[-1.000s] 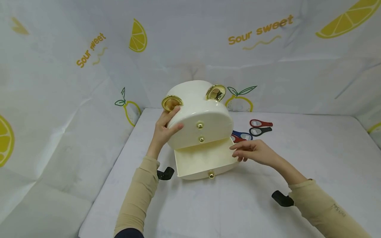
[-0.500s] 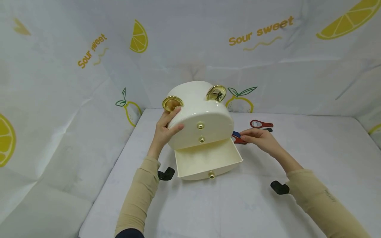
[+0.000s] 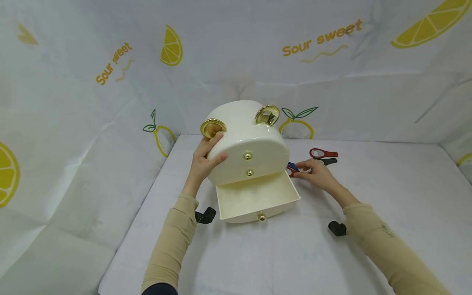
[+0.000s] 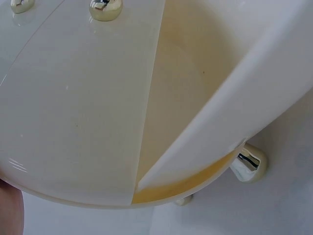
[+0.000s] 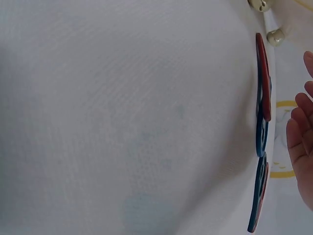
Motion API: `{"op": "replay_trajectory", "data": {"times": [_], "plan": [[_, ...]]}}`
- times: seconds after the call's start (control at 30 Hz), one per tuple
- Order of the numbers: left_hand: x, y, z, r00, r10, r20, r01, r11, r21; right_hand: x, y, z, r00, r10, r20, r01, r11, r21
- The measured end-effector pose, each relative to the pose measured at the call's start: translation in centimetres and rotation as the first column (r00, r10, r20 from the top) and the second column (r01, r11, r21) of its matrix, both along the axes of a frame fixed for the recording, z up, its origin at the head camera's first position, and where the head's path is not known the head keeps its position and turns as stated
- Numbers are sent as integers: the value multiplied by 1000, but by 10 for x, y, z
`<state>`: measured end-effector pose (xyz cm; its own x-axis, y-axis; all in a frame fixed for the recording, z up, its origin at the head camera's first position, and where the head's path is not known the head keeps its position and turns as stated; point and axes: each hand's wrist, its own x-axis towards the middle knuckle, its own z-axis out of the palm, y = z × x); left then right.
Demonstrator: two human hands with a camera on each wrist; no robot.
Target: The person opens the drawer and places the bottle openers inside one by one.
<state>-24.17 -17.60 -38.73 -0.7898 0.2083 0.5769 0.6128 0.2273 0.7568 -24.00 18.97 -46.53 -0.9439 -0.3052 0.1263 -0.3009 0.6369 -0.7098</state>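
A white, rounded storage box (image 3: 246,123) with gold knobs and two gold ear-like discs stands tilted on the table. Its lowest drawer (image 3: 254,194) is pulled out, with nothing inside. My left hand (image 3: 203,162) holds the box's left side, thumb across the front; most of it is outside the left wrist view, which shows the box front (image 4: 83,107). At the box's right, my right hand (image 3: 313,172) has its fingertips over a blue bottle opener (image 3: 292,166) and a red bottle opener (image 3: 291,172). In the right wrist view, the fingers (image 5: 304,117) look loosely bent beside the openers.
Behind my right hand lie another red bottle opener (image 3: 324,153) and a black one (image 3: 329,161). A white cloth printed with lemons (image 3: 239,53) hangs behind the white-covered table (image 3: 280,258).
My right hand has moved from the drawer's right edge back to the openers, its fingertips now lower over the red one. The left hand and box stay put.
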Motion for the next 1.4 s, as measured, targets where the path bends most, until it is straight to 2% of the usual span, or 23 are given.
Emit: {"op": "replay_trajectory", "data": {"times": [0.1, 0.37, 0.8, 1.07, 1.3, 1.4], "plan": [[3, 0, 3, 1000, -4, 23, 4, 1000, 7, -1, 1, -6, 1000, -16, 11, 15, 999, 43], [21, 7, 24, 1000, -6, 12, 6, 1000, 1, -4, 1, -18, 998, -41, 52, 33, 989, 146], [20, 7, 24, 1000, -19, 14, 19, 1000, 9, -4, 2, -27, 997, -57, 44, 48, 981, 189], [20, 7, 25, 1000, -22, 18, 21, 1000, 16, -1, 0, -24, 997, -67, 26, 60, 978, 199], [21, 8, 25, 1000, -27, 4, 27, 1000, 13, 1, 1, -21, 995, -70, 66, 55, 978, 202], [21, 8, 25, 1000, -31, -3, 31, 999, 19, 3, 4, -19, 997, -56, 54, 44, 978, 204]]}}
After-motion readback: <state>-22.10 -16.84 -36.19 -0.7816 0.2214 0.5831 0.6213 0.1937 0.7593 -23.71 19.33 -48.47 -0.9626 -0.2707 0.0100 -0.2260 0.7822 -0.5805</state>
